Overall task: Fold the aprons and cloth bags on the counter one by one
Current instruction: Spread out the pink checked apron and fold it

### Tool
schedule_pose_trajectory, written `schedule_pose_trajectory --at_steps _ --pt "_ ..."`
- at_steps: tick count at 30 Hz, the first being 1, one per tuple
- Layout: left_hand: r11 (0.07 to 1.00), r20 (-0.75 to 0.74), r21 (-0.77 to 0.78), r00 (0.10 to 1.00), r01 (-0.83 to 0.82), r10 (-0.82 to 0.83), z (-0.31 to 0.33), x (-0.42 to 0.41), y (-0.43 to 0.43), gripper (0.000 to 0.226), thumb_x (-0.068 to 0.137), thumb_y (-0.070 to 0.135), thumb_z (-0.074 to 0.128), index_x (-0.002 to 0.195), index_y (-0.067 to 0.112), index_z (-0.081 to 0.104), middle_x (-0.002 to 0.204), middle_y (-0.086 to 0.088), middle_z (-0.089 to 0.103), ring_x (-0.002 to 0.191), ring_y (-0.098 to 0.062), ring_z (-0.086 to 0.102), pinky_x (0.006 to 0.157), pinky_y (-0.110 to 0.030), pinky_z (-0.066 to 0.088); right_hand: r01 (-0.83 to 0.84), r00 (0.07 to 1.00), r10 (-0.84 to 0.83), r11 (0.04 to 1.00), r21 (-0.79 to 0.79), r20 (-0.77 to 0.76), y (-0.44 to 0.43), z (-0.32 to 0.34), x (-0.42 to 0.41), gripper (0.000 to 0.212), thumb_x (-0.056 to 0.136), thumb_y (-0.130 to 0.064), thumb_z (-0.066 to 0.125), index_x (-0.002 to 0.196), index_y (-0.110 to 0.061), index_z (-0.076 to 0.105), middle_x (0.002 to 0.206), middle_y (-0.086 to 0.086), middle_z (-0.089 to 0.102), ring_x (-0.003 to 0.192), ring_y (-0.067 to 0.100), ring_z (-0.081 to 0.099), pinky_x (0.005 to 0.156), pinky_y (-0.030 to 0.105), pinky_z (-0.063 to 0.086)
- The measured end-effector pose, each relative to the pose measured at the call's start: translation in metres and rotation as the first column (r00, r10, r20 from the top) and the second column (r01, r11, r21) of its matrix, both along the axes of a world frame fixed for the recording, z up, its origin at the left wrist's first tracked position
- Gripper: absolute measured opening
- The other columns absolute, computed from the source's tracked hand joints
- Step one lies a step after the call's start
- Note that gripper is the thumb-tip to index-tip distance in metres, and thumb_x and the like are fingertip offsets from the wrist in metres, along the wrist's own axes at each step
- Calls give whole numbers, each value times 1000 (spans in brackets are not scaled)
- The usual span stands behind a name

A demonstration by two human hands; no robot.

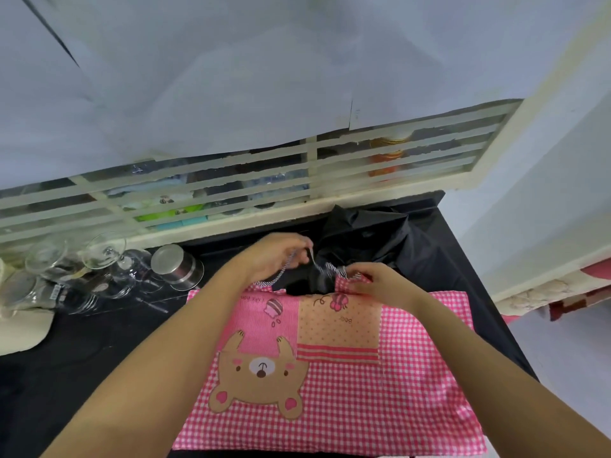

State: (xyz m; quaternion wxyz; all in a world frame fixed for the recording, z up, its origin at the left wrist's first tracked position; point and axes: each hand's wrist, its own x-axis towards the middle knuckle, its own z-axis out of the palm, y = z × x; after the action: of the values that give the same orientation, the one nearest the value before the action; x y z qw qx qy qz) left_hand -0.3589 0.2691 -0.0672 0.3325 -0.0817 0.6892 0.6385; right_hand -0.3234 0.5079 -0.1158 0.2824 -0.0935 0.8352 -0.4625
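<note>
A black counter (99,342) runs up to a cream louvred window (231,190), whose upper part is covered by a white sheet (231,77). A white wall stands at the right. At far left on the counter lie clear glasses (105,256) and an upturned steel cup (177,266).

The pink checked apron (396,375) lies flat on the counter's near right part, wider left to right than deep. Its strap end points away toward the window, and its prints read upside down. A crumpled black cloth (363,239) sits just beyond it, touching the far edge.

Both grips are closed on the striped strap (332,268). The left hand (277,256) pinches it raised, and the right hand (377,282) pinches it at the apron's far edge.
</note>
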Motion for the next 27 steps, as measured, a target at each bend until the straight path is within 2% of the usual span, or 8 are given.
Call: schedule_pose_trajectory --at_steps 4,7,10,15,18,20,23,27 --pt "978 -220 33 953 -207 209 16 -12 -14 21 96 7 48 106 19 62 92 3 68 91 -12 62 91 -28 46 250 967 -254 939 -235 14 4 4 -3 63 94 6 47 138 -38 42 128 -5 52 96 20 64 83 35 53" --pt "923 -417 -130 864 -362 280 9 -13 -20 35 93 8 55 124 23 58 126 5 59 117 -11 53 101 -27 38 455 883 -469 854 -253 9 7 7 4 55 96 0 48 141 -31 40 120 -6 54 98 13 62 70 16 52" --pt "796 -618 -388 772 -465 149 -10 2 -16 41 88 15 65 128 13 53 129 -2 55 119 -16 50 98 -23 36 558 819 -571 815 -158 -51 16 2 26 42 94 -3 52 132 -21 51 109 0 62 81 12 60 55 12 47" --pt "674 -786 -484 616 -559 -54 -31 46 4 35 83 11 68 113 3 51 116 -12 49 110 -21 45 96 -25 34 600 788 -585 800 22 -194 33 -12 85 26 93 -11 58 117 -19 59 102 -11 64 91 4 59 83 24 52" --pt "758 -784 -553 524 -346 -333 -59 102 31 29 85 17 60 112 9 52 115 -4 49 107 -12 41 99 -38 43 710 700 -670 689 143 -246 47 -23 125 39 89 -10 63 127 -13 54 125 3 57 111 17 54 103 40 44" --pt "734 -689 -668 473 -120 -550 -85 151 52 44 90 37 47 128 14 47 131 -4 48 122 -14 34 111 -47 31 752 659 -700 617 231 -274 55 -30 149 54 85 -17 69 134 -13 46 138 9 47 125 26 45 109 45 36" --pt "551 -448 -832 503 70 -740 -119 190 65 73 94 64 18 153 24 1 161 -3 2 145 -15 -7 116 -52 -10 745 658 -697 546 382 -287 59 -34 175 82 77 -35 77 145 -21 32 151 8 32 137 30 31 113 53 26" --pt "420 -256 -900 634 119 -730 -126 191 67 78 75 77 -15 131 33 -46 144 7 -48 133 -13 -43 96 -50 -41 747 600 -780 466 474 -178 66 -36 205 101 71 -63 68 150 -22 20 155 6 25 140 30 30 111 56 24"
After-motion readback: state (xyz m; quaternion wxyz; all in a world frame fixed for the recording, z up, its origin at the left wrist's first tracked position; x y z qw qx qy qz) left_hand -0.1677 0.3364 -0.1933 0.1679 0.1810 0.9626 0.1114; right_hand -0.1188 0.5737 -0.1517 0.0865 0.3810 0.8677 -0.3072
